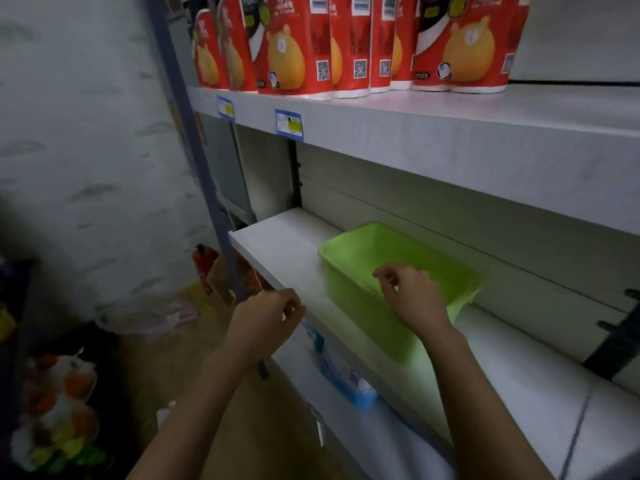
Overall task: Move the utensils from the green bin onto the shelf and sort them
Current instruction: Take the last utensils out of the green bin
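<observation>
1. Utensils: none can be made out; the inside of the light green rectangular plastic bin looks bare where it shows, though the right hand hides part of it.
2. Bin: stands on the white middle shelf, near its front edge, well in from the left end; long axis runs from the front edge toward the back wall, slightly skewed.
3. Right hand: hovers over the bin's near wall, fingers curled narrow in a pinch; whether anything is held cannot be told.
4. Left hand: at the shelf's front edge, left of the bin, fingers loosely curled, apparently empty.
5. Judgement: right hand is nearer the bin; any reach goes down and forward.
6. Red paper-roll packs: upper shelf.
</observation>
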Motion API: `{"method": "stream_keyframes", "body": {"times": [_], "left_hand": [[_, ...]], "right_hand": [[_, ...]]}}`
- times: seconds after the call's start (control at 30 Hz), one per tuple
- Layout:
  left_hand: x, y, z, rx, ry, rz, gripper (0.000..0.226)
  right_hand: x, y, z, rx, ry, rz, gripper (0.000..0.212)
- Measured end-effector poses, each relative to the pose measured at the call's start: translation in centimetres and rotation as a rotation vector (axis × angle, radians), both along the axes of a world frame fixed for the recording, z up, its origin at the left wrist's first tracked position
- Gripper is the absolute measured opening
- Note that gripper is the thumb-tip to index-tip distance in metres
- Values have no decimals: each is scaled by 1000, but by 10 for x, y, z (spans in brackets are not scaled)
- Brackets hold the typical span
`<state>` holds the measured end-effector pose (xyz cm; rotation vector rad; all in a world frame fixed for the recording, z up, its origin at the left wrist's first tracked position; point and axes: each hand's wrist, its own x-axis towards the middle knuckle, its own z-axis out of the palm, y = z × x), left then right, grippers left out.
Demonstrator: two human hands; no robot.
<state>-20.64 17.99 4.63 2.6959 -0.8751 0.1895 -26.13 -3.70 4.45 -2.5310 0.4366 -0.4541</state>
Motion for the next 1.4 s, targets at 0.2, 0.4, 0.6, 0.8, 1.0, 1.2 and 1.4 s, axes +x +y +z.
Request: {"method": "stream_keyframes", "body": {"times": [0.2, 0.4, 0.6, 0.8, 1.0, 1.2, 1.4], "left_hand": [[90, -75, 6, -81, -46, -140, 23], [144, -165, -13, 60, 2, -388, 22], [184, -218, -49, 452, 175, -598, 24], [189, -212, -69, 512, 169, -809, 20], [206, -184, -79, 552, 62, -927, 34], [204, -172, -89, 573, 11, -1026, 39], [188, -162, -97, 446, -61, -1007, 47]], "right_hand": [[70, -45, -13, 16, 364, -132, 36], [103, -59, -37, 37, 581, -324, 39], [105, -57, -54, 65, 680, -420, 39], [94, -55, -62, 84, 696, -473, 37], [89, -42, -68, 144, 696, -350, 36], [81, -29, -73, 116, 727, -352, 29], [72, -22, -78, 54, 626, -419, 32]]}}
